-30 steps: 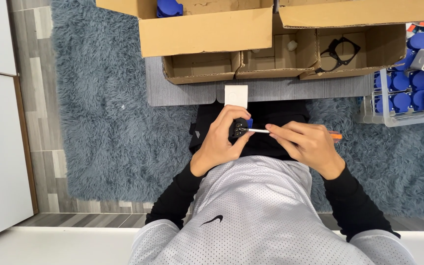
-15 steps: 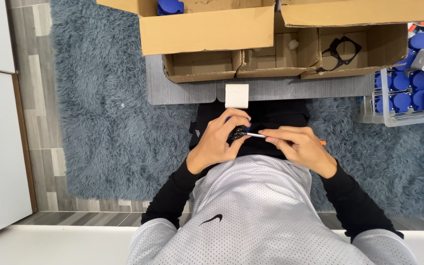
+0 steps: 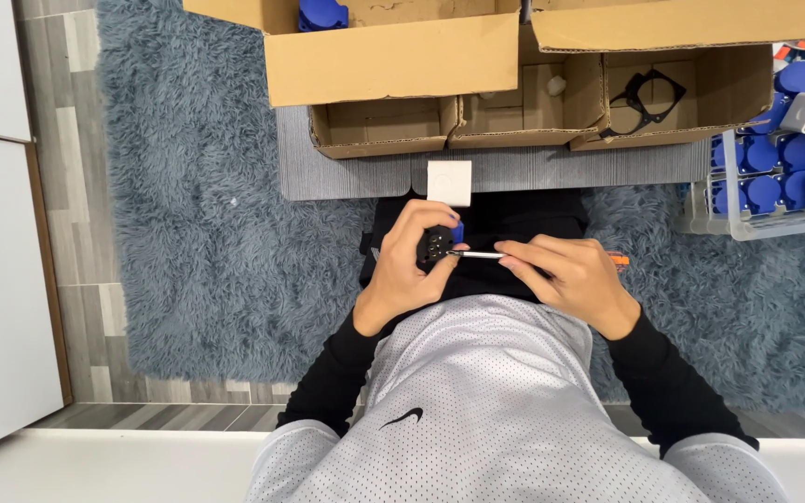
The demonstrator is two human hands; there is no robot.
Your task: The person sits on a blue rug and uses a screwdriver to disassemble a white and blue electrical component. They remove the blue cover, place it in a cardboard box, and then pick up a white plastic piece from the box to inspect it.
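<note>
Left hand clenched around small black socket part over lap; right hand pinching orange-handled screwdriver at it. Probably light, rigid plastic; best held by the edges.

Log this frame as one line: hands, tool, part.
left hand: holds black part | right hand: holds screwdriver, tip at part | white square piece: on grey mat
</note>
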